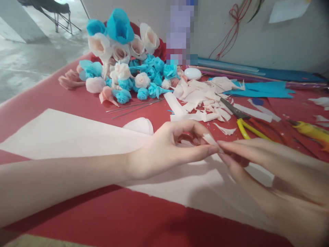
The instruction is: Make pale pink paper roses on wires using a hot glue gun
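Observation:
A small strip of pale pink crepe paper [210, 139] is pinched between the fingertips of both hands. My left hand [172, 147] is closed on one side of it, thumb and fingers curled around. From the right, my right hand [257, 164] meets it, with thumb and index fingertip closed on its lower end. Beneath both hands spreads a long pale pink crepe paper sheet [77, 133] across the table. Rounded petal-shaped paper pieces [140, 125] lie stacked just beyond my left wrist.
Blue, white and peach paper flowers [123, 73] crowd the back left of the red table [89, 209]. Paper scraps [197, 92] are heaped behind my hands, beside scissors [239, 115] with yellow and red handles. Thin wires [136, 108], blue paper [262, 89] and a yellow-handled tool [311, 132] lie around.

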`<state>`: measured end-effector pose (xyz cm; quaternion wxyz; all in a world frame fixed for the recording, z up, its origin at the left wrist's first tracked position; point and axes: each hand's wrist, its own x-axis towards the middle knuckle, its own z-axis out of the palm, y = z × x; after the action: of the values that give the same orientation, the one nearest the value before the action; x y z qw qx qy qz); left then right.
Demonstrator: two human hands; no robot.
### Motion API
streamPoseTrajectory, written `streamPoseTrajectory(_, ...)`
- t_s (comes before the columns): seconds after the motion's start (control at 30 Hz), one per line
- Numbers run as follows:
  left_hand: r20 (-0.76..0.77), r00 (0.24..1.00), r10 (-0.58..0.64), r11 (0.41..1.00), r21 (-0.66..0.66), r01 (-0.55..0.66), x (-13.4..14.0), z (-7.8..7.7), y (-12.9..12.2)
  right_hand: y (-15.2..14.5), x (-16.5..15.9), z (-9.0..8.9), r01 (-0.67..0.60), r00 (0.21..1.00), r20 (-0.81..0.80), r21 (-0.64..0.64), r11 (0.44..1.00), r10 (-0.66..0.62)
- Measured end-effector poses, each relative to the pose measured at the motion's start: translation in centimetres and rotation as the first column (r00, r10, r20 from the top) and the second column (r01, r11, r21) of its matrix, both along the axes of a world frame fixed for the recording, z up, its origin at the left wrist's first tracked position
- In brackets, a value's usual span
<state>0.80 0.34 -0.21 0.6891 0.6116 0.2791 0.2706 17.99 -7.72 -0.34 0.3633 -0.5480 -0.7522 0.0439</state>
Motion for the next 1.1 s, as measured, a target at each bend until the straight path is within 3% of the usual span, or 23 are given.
streamPoseTrajectory(0.3, -0.038, 0.999, 0.015, 0.999, 0.035, -0.014, -0.16, 0.03, -0.04, 0.44, -0.52, 1.01, -0.022, 0.996, 0.091, 0.103, 0.994, 0.013)
streamPoseTrajectory(0.6, -0.051, 0.998, 0.03, 1.0, 0.0, -0.03, -0.08, -0.1, -0.16, 0.67, -0.2, 1.14, -0.064, 0.986, 0.156, 0.049, 0.997, 0.056)
streamPoseTrajectory(0.77, -0.037, 0.999, 0.032, 0.999, -0.018, -0.033, -0.11, 0.12, -0.07, 0.98, -0.35, 1.23, 0.005, 0.999, 0.038, -0.093, 0.996, -0.001)
streamPoseTrajectory(1.1, -0.039, 0.999, 0.037, 0.999, -0.03, -0.038, -0.17, 0.18, -0.09, 0.98, -0.15, 1.2, 0.051, 0.995, -0.077, -0.14, 0.989, -0.062)
